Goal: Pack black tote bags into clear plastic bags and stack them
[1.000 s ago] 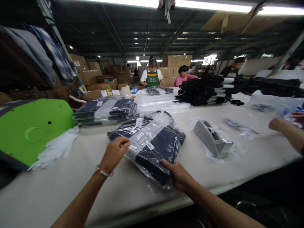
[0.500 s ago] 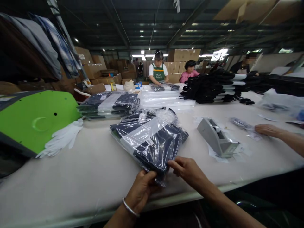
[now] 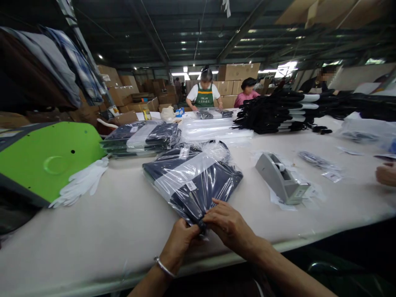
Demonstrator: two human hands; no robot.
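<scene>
The film-wrapped dark bundle (image 3: 202, 181) lies on the surface (image 3: 123, 231) at twelve o'clock, its six-o'clock corner pinched in the left grip (image 3: 182, 237) and right grip (image 3: 229, 225). It looks soft, probably light; slick film may slide, so gathered corners should hold best.

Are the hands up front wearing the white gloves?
No, the gloves lie on the table beside the green casing, while the left hand and right hand are bare.

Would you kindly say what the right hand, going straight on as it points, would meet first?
The wrapped dark package, which it touches; then probably the left hand, depth being unclear.
</scene>
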